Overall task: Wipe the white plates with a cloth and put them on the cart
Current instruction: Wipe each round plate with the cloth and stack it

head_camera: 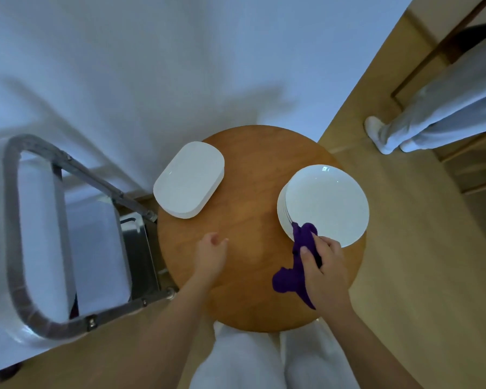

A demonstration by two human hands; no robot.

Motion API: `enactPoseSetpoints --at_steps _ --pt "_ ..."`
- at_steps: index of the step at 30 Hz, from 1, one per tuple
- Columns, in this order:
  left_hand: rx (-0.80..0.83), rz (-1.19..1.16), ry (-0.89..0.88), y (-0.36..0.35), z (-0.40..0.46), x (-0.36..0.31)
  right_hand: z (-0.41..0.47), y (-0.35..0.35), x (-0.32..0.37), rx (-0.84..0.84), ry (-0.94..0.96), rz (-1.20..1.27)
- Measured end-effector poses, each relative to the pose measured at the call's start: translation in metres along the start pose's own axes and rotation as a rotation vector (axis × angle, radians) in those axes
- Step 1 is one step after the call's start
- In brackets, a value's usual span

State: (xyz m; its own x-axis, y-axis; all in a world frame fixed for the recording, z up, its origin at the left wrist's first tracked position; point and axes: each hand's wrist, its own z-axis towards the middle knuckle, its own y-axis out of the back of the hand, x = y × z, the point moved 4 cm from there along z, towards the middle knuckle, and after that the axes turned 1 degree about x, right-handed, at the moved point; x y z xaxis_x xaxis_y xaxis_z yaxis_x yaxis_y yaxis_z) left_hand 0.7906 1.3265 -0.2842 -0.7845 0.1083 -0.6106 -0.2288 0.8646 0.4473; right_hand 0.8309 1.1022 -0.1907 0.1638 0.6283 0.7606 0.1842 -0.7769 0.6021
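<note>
A stack of round white plates (327, 203) sits on the right side of a round wooden table (250, 178). A stack of white rounded-rectangular plates (190, 179) lies on the table's left side. My right hand (324, 268) grips a purple cloth (295, 265) at the near edge of the round stack; the cloth's tip lies on the top plate and its tail trails over the table. My left hand (211, 254) hovers over the table's middle with fingers loosely relaxed, holding nothing. The metal cart (54, 234) stands to the left of the table.
A white wall fills the back. The cart's steel handle loop (17, 248) and tray (141, 248) sit close to the table's left edge. Another person's legs and white shoes (385, 136) stand on the wooden floor at right. My white-trousered legs are under the table's near edge.
</note>
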Motion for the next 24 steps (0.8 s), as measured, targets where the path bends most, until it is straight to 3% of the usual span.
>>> enactPoseSetpoints --at_steps 4,11,17,24 --pt "0.034 -0.127 0.145 -0.019 -0.027 0.004 0.006 0.017 -0.014 0.055 -0.001 0.0" --pt "-0.016 -0.126 0.139 -0.074 -0.047 -0.035 0.039 0.06 -0.03 0.201 0.048 0.055" --pt "-0.058 0.299 0.138 -0.135 -0.04 -0.081 0.07 0.099 -0.058 0.194 0.092 0.039" --pt "-0.046 0.473 0.076 -0.151 -0.032 -0.107 0.084 0.117 -0.083 0.243 0.069 0.037"
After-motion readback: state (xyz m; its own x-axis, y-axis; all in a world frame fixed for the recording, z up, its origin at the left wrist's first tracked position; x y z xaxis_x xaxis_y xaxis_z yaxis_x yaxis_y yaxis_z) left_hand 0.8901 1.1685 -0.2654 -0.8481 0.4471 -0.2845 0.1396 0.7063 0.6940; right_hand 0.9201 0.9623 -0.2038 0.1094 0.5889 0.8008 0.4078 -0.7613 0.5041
